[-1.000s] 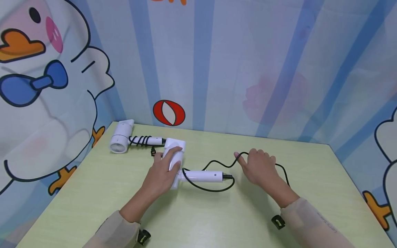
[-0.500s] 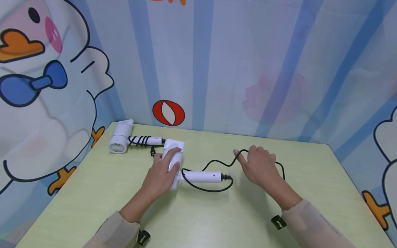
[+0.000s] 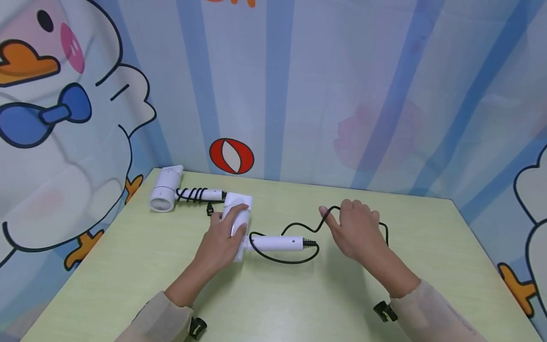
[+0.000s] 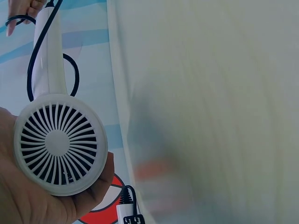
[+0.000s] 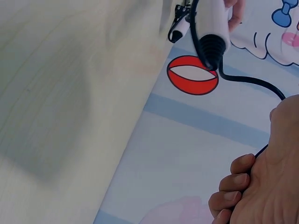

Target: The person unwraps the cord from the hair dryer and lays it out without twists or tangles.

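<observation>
A white hair dryer is held by its barrel in my left hand, its handle pointing right. The left wrist view shows the round slatted air intake of this dryer, with fingers curled round the barrel. A black cord leaves the handle's end, loops once loosely over the handle and runs right. My right hand grips that cord, its fingers curled in the right wrist view and the thumb against the cord. The cord's free end is hidden behind the right forearm.
A second white hair dryer lies at the table's back left corner, its cord wound round the handle. Its black plug lies just left of the held dryer. The pale table meets a printed cloth backdrop behind.
Both hands stay nearly where they were, the held dryer shifting slightly left. The cord hanging past the right hand has drawn in and shows less beyond the wrist.
</observation>
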{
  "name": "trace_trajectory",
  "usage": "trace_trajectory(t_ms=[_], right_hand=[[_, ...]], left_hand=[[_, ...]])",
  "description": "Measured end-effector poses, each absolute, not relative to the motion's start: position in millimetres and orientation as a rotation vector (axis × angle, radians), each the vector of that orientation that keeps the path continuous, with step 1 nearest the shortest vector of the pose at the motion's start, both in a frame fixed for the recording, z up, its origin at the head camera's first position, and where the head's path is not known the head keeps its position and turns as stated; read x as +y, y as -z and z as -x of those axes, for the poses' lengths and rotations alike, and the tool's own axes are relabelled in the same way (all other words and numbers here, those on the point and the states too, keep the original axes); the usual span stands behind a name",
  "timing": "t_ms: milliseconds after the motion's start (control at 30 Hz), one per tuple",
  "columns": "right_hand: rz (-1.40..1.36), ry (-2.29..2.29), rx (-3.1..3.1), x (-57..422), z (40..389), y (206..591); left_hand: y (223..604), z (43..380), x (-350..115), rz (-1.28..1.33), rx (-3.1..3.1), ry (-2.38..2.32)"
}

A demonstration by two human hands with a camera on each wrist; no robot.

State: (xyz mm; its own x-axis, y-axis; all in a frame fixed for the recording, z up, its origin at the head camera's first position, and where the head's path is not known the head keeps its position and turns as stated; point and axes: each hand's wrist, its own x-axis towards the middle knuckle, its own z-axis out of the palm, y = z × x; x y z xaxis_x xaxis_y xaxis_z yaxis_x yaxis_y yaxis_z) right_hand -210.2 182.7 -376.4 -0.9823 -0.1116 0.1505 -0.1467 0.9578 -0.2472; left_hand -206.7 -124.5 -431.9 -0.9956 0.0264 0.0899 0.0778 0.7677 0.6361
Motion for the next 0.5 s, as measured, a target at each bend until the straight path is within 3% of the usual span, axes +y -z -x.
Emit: trace_trajectory(t_ms=[500], right_hand=[[-0.274, -0.468, -2.920, 174.6, 189.0, 360.6]], left_hand=[[437.2, 210.3, -125.8, 0.058, -2.895, 1.038]])
